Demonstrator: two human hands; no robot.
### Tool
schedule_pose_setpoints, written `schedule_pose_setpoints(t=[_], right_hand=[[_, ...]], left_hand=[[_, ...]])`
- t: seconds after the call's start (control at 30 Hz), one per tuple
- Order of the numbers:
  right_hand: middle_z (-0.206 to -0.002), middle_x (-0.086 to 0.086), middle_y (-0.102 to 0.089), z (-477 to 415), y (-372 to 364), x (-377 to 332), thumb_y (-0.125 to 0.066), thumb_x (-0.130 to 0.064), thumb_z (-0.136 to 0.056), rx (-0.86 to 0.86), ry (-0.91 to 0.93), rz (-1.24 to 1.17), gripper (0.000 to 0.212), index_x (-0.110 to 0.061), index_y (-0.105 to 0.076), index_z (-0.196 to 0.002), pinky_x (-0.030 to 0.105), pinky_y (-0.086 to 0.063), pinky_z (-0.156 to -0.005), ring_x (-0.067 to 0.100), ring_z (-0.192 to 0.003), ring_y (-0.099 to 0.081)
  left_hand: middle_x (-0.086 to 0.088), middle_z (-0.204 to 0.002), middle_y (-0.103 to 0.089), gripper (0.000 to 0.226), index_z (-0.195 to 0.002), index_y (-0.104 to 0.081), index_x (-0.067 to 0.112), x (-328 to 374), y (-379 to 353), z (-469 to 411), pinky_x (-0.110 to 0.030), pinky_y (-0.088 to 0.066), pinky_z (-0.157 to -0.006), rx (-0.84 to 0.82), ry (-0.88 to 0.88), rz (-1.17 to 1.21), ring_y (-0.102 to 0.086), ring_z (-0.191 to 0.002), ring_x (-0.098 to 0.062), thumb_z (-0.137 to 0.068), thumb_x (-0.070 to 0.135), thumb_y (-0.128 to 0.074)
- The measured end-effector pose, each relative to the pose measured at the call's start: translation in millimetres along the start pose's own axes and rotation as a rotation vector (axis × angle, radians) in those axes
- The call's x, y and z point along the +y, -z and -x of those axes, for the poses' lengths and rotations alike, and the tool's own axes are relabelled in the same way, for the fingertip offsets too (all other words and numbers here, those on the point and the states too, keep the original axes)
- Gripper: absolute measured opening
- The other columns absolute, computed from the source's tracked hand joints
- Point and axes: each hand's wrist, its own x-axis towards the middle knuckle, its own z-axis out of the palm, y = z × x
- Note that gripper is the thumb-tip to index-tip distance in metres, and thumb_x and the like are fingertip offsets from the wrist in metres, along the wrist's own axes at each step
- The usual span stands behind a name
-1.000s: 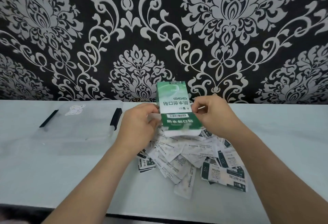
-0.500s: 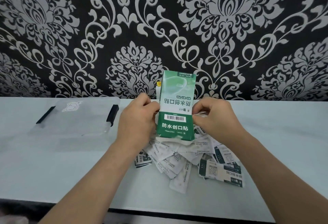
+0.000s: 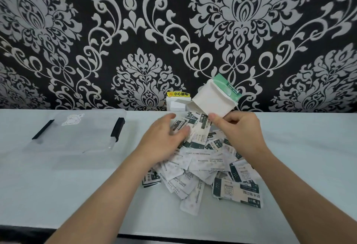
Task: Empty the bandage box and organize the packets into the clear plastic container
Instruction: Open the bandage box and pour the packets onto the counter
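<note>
The green and white bandage box [image 3: 214,97] hangs tilted above the table, its open end and flaps turned toward me, its white inside showing. My right hand [image 3: 239,133] pinches its lower edge between thumb and fingers. My left hand [image 3: 164,137] is off the box, fingers spread loosely over the top of the heap of bandage packets [image 3: 202,166], touching the uppermost ones. The packets lie scattered in a pile at the table's middle. The clear plastic container [image 3: 77,133] with black clips stands at the left, lid on.
The white table [image 3: 58,195] runs up to a patterned black and silver wall. A white wall socket with a yellow warning label [image 3: 178,100] sits behind the box. The table's front edge lies close to me.
The box was upright between both hands; now only the right hand has it, lifted right and tipped back. The left hand let go and dropped onto the packets.
</note>
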Motion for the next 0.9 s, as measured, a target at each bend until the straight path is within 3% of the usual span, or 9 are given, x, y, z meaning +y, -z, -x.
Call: schedule_pose_setpoints(t=[0.1, 0.17, 0.23, 0.33, 0.43, 0.53, 0.63, 0.73, 0.9], right_hand=[[-0.038, -0.01, -0.04, -4, -1, 2, -0.075, -0.041, -0.08, 0.016, 0.007, -0.061, 0.046, -0.006, -0.063, -0.052, 0.027, -0.034, -0.051, 0.007, -0.04, -0.034], [-0.039, -0.004, -0.039, -7, 0, 4, -0.075, -0.041, -0.08, 0.044, 0.02, -0.106, 0.05, 0.001, -0.062, -0.055, 0.027, -0.034, -0.051, 0.01, -0.041, -0.033], [-0.046, 0.016, -0.044, -11, 2, 6, -0.076, -0.044, -0.079, 0.061, 0.029, -0.139, 0.054, 0.004, -0.062, -0.057, 0.032, -0.039, -0.054, 0.02, -0.044, -0.04], [-0.063, 0.033, -0.053, -16, 7, 12, -0.076, -0.056, -0.07, 0.075, 0.005, -0.217, 0.064, 0.006, -0.063, -0.06, 0.048, -0.058, -0.07, 0.038, -0.059, -0.056], [-0.065, 0.032, -0.057, -19, 15, 15, -0.076, -0.058, -0.065, 0.075, -0.045, -0.308, 0.068, 0.008, -0.062, -0.062, 0.06, -0.054, -0.079, 0.043, -0.064, -0.056], [-0.075, 0.031, -0.064, -18, 20, 14, -0.079, -0.038, -0.077, 0.062, -0.079, -0.365, 0.05, 0.008, -0.065, -0.064, 0.051, -0.057, -0.084, 0.025, -0.069, -0.062], [-0.088, 0.033, -0.067, -16, 22, 11, -0.078, -0.031, -0.077, -0.017, -0.083, -0.396, 0.045, 0.012, -0.067, -0.071, 0.045, -0.058, -0.087, 0.03, -0.08, -0.068], [-0.088, 0.034, -0.066, -16, 26, 8, -0.078, -0.044, -0.067, -0.075, -0.054, -0.385, 0.053, 0.008, -0.07, -0.071, 0.048, -0.057, -0.088, 0.036, -0.086, -0.07], [-0.09, 0.038, -0.064, -20, 29, 9, -0.079, -0.052, -0.065, -0.04, -0.015, -0.34, 0.061, 0.007, -0.071, -0.073, 0.051, -0.056, -0.086, 0.035, -0.086, -0.071]], left_hand=[[0.006, -0.137, -0.049, 0.061, -0.143, -0.032, 0.028, 1, -10, -3, -0.042, -0.039, -0.102, -0.099, -0.143, -0.232, -0.046, -0.12, -0.016, -0.091, 0.057, -0.045], [0.007, -0.128, -0.056, 0.054, -0.138, -0.038, 0.031, 5, -8, -5, -0.034, -0.042, -0.092, -0.092, -0.152, -0.179, -0.052, -0.109, -0.015, -0.09, 0.047, -0.054], [0.007, -0.119, -0.059, 0.05, -0.132, -0.041, 0.034, 8, -4, -6, -0.029, -0.044, -0.081, -0.108, -0.128, -0.09, -0.055, -0.099, -0.014, -0.086, 0.035, -0.06], [0.009, -0.124, -0.056, 0.052, -0.125, -0.038, 0.038, 8, 1, -10, -0.035, -0.051, -0.086, -0.211, -0.102, -0.024, -0.058, -0.1, -0.013, -0.081, 0.03, -0.065], [0.009, -0.138, -0.047, 0.07, -0.133, -0.032, 0.042, 12, 2, -13, -0.035, -0.05, -0.094, -0.253, -0.061, 0.151, -0.054, -0.114, -0.01, -0.076, 0.05, -0.073], [0.007, -0.149, -0.039, 0.096, -0.146, -0.014, 0.042, 24, -8, -18, -0.038, -0.039, -0.107, -0.218, -0.088, 0.117, -0.043, -0.131, -0.013, -0.07, 0.069, -0.066], [0.008, -0.148, -0.042, 0.098, -0.147, -0.008, 0.041, 31, -21, -23, -0.044, -0.036, -0.108, -0.153, -0.14, -0.008, -0.046, -0.13, -0.017, -0.071, 0.076, -0.06], [0.006, -0.139, -0.05, 0.09, -0.146, -0.018, 0.033, 34, -25, -25, -0.042, -0.041, -0.102, -0.083, -0.133, -0.017, -0.052, -0.12, -0.019, -0.075, 0.068, -0.063], [0.006, -0.099, -0.064, 0.032, -0.113, -0.054, 0.027, 37, -19, -23, -0.026, -0.046, -0.07, -0.01, -0.174, 0.012, -0.059, -0.087, -0.014, -0.084, 0.031, -0.066]])
